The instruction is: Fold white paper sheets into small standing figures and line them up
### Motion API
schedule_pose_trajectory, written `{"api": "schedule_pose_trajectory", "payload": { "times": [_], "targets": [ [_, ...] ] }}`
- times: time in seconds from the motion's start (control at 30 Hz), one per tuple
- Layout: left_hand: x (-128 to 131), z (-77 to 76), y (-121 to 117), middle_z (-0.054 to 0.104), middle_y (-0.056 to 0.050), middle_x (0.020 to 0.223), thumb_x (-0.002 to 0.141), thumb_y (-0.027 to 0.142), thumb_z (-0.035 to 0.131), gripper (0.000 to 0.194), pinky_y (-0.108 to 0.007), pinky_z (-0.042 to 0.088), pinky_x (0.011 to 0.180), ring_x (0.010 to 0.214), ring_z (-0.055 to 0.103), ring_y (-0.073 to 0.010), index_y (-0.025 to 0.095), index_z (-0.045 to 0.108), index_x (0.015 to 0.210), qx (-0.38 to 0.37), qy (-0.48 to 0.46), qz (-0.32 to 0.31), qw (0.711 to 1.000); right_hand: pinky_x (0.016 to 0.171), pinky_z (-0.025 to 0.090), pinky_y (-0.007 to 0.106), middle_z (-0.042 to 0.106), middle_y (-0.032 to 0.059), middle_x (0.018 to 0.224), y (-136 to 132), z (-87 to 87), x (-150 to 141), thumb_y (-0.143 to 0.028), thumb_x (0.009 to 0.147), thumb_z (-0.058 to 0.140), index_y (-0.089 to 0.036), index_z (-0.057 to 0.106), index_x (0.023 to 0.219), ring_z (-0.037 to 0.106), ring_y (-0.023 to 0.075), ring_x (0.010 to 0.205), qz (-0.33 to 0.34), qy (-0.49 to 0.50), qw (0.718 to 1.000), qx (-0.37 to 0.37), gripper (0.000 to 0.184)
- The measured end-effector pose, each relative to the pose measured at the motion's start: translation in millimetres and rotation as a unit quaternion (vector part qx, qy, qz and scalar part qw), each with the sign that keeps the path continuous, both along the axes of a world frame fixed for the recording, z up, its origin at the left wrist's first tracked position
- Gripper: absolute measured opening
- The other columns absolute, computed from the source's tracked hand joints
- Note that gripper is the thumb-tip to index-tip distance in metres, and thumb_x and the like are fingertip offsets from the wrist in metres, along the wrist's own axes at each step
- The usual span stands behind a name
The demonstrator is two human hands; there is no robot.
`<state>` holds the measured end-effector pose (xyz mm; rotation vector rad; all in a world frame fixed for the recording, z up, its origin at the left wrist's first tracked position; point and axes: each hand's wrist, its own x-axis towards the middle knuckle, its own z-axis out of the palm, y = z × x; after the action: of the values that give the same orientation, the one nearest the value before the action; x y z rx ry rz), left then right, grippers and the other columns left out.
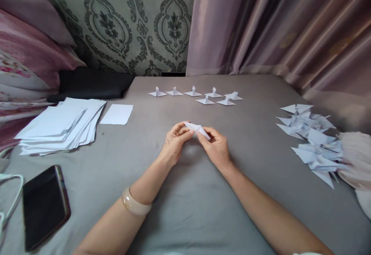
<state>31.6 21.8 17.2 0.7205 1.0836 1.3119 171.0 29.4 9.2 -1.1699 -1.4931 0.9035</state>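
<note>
Between my two hands is a folded white paper piece [197, 128], narrow and pointed at its ends. My left hand [176, 141] pinches its left part between thumb and fingers. On the other side, my right hand [216, 143] grips the right part the same way. Both hands are over the middle of the grey cloth surface [139, 150]. Beyond them stand several small folded paper figures [205, 100], each with a wide flat base and an upright middle. More folded paper pieces [319, 147] with pointed ends lie heaped at the right.
A stack of white paper sheets [63, 121] lies at the left, with a single square sheet [117, 114] beside it. Nearer me are a phone [45, 206] and a white cable [19, 193]. A black folded item [92, 83] rests behind the stack. Curtains [232, 23] hang behind.
</note>
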Motion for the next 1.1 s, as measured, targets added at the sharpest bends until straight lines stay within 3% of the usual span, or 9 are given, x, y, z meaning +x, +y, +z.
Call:
{"api": "schedule_pose_trajectory", "payload": {
  "times": [0.1, 0.2, 0.3, 0.4, 0.53, 0.63, 0.7, 0.93, 1.1],
  "targets": [
    [-4, -1.9, -2, 0.062, -0.007, 0.105, 0.075, 0.023, 0.072, 0.046, -0.031, 0.048, 0.083, 0.095, 0.059, -0.0176, 0.021, 0.055, 0.118, 0.115, 0.224, 0.045, 0.967, 0.074, 0.05, 0.028, 0.065, 0.0046, 0.086, -2, 1.3, 5, -0.026, 0.089, 0.055, -0.021, 0.066, 0.091, 0.061, 0.0154, 0.078, -0.011, -0.106, 0.988, 0.11, 0.012],
    [-8, -0.4, -6, 0.057, -0.01, 0.117, 0.083, 0.022, 0.067, 0.034, -0.035, 0.044, 0.091, 0.107, 0.05, -0.0209, 0.022, 0.06, 0.116, 0.246, 0.478, 0.088, 0.839, 0.084, 0.049, 0.03, 0.065, 0.0078, 0.092, -4, 2.5, 9, -0.016, 0.092, 0.047, -0.022, 0.067, 0.1, 0.062, 0.0171, 0.087, -0.009, -0.233, 0.951, 0.205, 0.023],
    [-11, 1.0, -8, 0.062, -0.008, 0.108, 0.093, 0.022, 0.055, 0.017, -0.037, 0.039, 0.09, 0.099, 0.049, -0.0209, 0.023, 0.065, 0.106, 0.314, 0.625, 0.054, 0.712, 0.084, 0.047, 0.032, 0.064, 0.0093, 0.091, -8, 3.6, 10, -0.012, 0.094, 0.041, -0.02, 0.067, 0.104, 0.06, 0.0184, 0.085, -0.006, -0.353, 0.902, 0.249, 0.029],
    [-15, -0.6, -8, 0.068, -0.005, 0.1, 0.097, 0.023, 0.047, 0.018, -0.037, 0.036, 0.082, 0.094, 0.051, -0.0212, 0.023, 0.065, 0.101, 0.322, 0.686, -0.015, 0.653, 0.081, 0.046, 0.032, 0.062, 0.0097, 0.09, -13, 5.5, 8, -0.009, 0.093, 0.038, -0.018, 0.067, 0.101, 0.057, 0.0192, 0.083, 0.027, -0.418, 0.876, 0.237, 0.032],
    [-21, -4.7, -7, 0.069, -0.005, 0.097, 0.092, 0.014, 0.047, 0.019, -0.036, 0.035, 0.077, 0.091, 0.054, -0.0207, 0.02, 0.065, 0.095, 0.299, 0.698, -0.124, 0.639, 0.075, 0.046, 0.03, 0.061, 0.0091, 0.099, -18, 9.3, 12, -0.003, 0.082, 0.043, -0.018, 0.063, 0.106, 0.057, 0.0196, 0.087, 0.13, -0.425, 0.887, 0.123, 0.035],
    [-22, -4.1, -10, 0.068, -0.006, 0.097, 0.079, 0.008, 0.05, 0.024, -0.036, 0.035, 0.077, 0.09, 0.055, -0.0216, 0.019, 0.066, 0.094, 0.285, 0.693, -0.151, 0.644, 0.075, 0.047, 0.027, 0.061, 0.0051, 0.107, -15, 11.1, 23, -0.001, 0.072, 0.045, -0.023, 0.06, 0.114, 0.058, 0.0155, 0.085, 0.189, -0.357, 0.914, 0.044, 0.05],
    [-22, -1.3, -12, 0.068, -0.007, 0.098, 0.074, 0.009, 0.052, 0.027, -0.037, 0.036, 0.077, 0.091, 0.055, -0.0229, 0.019, 0.067, 0.094, 0.284, 0.693, -0.157, 0.644, 0.075, 0.048, 0.025, 0.061, 0.0034, 0.106, -10, 11.0, 30, -0.002, 0.071, 0.045, -0.024, 0.06, 0.114, 0.058, 0.0128, 0.078, 0.178, -0.318, 0.931, 0.015, 0.051],
    [-26, 7.6, -11, 0.068, -0.008, 0.102, 0.08, 0.022, 0.056, 0.022, -0.038, 0.037, 0.079, 0.092, 0.056, -0.0237, 0.02, 0.068, 0.099, 0.264, 0.662, -0.193, 0.674, 0.078, 0.048, 0.029, 0.062, 0.0043, 0.105, -3, 10.8, 37, -0.013, 0.078, 0.051, -0.024, 0.065, 0.111, 0.06, 0.0162, 0.088, 0.166, -0.343, 0.924, 0.01, 0.037],
    [-34, 5.3, -8, 0.066, -0.006, 0.106, 0.078, 0.016, 0.054, 0.03, -0.037, 0.038, 0.08, 0.092, 0.055, -0.0224, 0.021, 0.067, 0.105, 0.251, 0.635, -0.213, 0.699, 0.08, 0.048, 0.029, 0.063, 0.0028, 0.106, -2, 13.6, 40, -0.022, 0.082, 0.06, -0.026, 0.064, 0.11, 0.061, 0.0161, 0.091, 0.194, -0.333, 0.923, 0.001, 0.029]
  ]
}}
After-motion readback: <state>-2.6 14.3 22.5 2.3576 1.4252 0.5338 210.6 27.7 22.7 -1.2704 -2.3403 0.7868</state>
